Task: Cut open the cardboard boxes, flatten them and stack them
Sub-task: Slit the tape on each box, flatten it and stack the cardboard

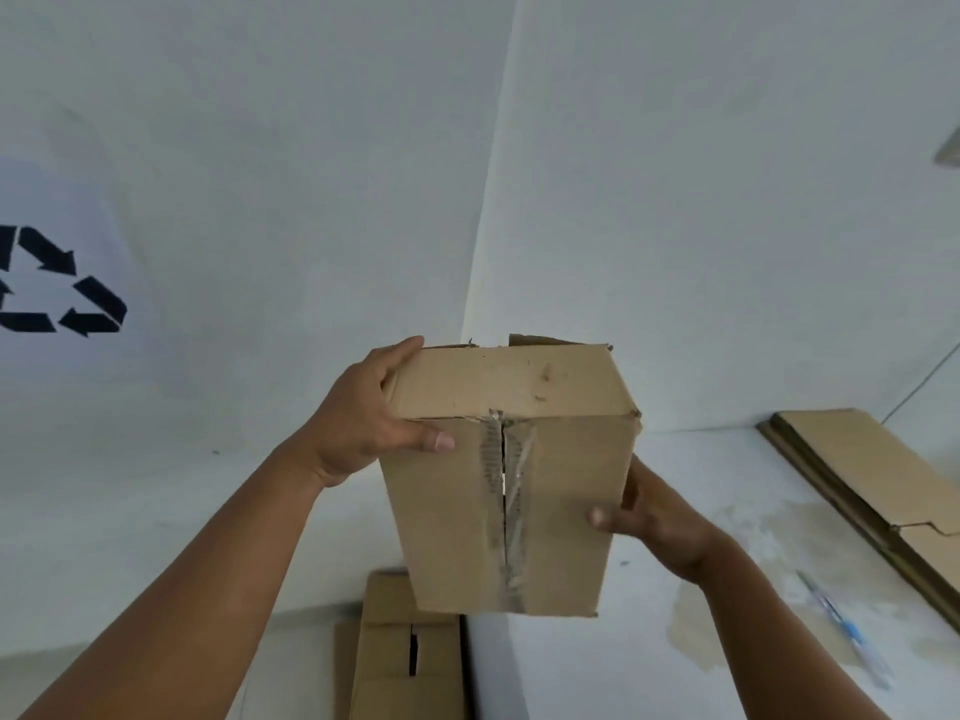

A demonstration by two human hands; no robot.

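I hold a brown cardboard box (561, 491) up in the air in front of me, between both hands. Its near face has two flaps meeting at a taped seam (503, 501), and the tape is split along the middle. My left hand (363, 423) grips the box's upper left edge, thumb on the near face and fingers over the far side. Lower down, my right hand (649, 517) grips the right side, thumb on the near face. A blue-and-white cutter (836, 621) lies on the white surface at the lower right.
Flattened cardboard sheets (872, 491) lie stacked on the white surface at the right. Another cardboard box (410, 662) with a slot between its flaps stands below the held one. A white wall with a dark recycling symbol (62, 288) fills the left.
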